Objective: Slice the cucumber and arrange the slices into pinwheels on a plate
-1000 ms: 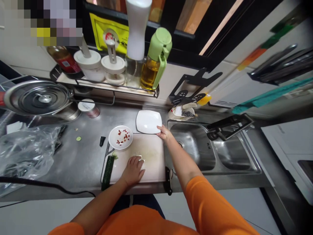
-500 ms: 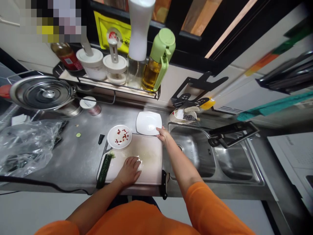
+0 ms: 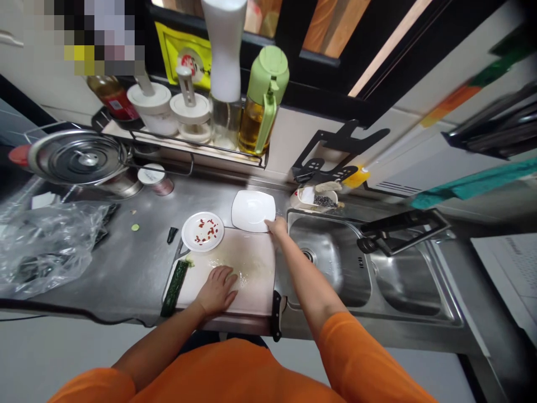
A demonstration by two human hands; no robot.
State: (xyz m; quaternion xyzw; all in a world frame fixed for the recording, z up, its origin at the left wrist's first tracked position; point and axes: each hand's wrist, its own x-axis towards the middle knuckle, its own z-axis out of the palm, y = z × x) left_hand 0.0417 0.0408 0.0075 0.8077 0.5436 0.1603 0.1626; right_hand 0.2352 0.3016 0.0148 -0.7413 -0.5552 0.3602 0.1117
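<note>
My left hand (image 3: 217,289) lies palm down on the white cutting board (image 3: 255,280), fingers stretched out and holding nothing. At the board's far right corner, my right hand (image 3: 277,227) grips the corner of a white square plate (image 3: 251,210), its thumb over the rim. The plate's inside is bare. A round white plate (image 3: 193,238) with small red chopped pieces overlaps the board's far left corner. Along the left edge rests a length of cucumber (image 3: 174,288), with pale green scraps by its far end. Wet patches show on the board.
A kitchen knife (image 3: 277,316) lies by the board's right edge, its handle toward me. The double sink (image 3: 335,257) is to the right. Left are a plastic bag (image 3: 50,240) and a lidded pot (image 3: 84,159). A seasoning rack (image 3: 201,146) hangs along the back.
The view has shifted slightly. My left hand has slid a little to the left on the board. My right hand still grips the square plate in about the same place.
</note>
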